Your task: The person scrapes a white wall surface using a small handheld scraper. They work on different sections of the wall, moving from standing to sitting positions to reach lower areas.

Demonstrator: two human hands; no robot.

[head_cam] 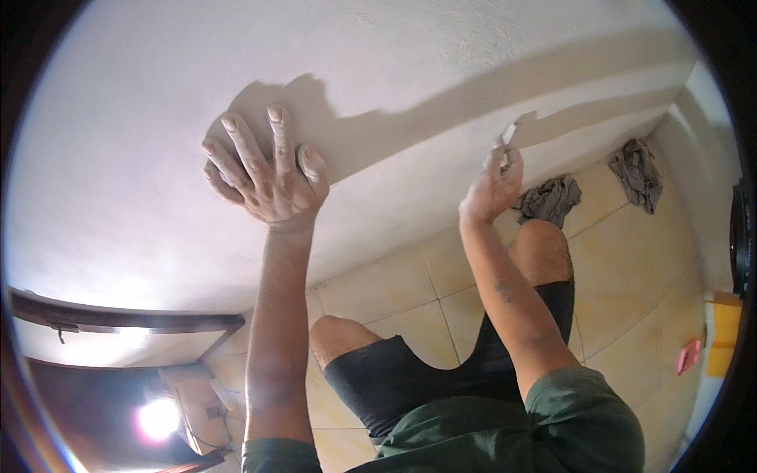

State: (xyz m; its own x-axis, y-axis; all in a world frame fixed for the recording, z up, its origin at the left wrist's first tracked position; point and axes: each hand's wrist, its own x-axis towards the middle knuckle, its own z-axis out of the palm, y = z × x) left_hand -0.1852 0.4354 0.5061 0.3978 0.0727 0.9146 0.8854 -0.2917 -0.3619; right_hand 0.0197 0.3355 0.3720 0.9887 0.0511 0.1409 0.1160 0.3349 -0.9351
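My left hand (275,177) rests on the pale plastered wall (378,65), palm down and fingers spread, with nothing in it. White dust coats its fingers. To the right, my right hand (495,180) is near the lower part of the wall, its fingers closed around a small whitish flat piece (510,132). That piece points up towards the wall, close to its own shadow; whether it touches the surface is unclear. Most of it is hidden by my fingers, so its exact kind cannot be told. Rougher, swirled texture marks the wall's upper part.
Two crumpled grey cloths, a nearer cloth (550,200) and a farther cloth (636,176), lie on the tiled floor (621,284) along the wall. A pink object (688,357) lies at right near a yellow item (724,337). A bright lamp (158,418) shines beyond a dark wooden frame (130,320).
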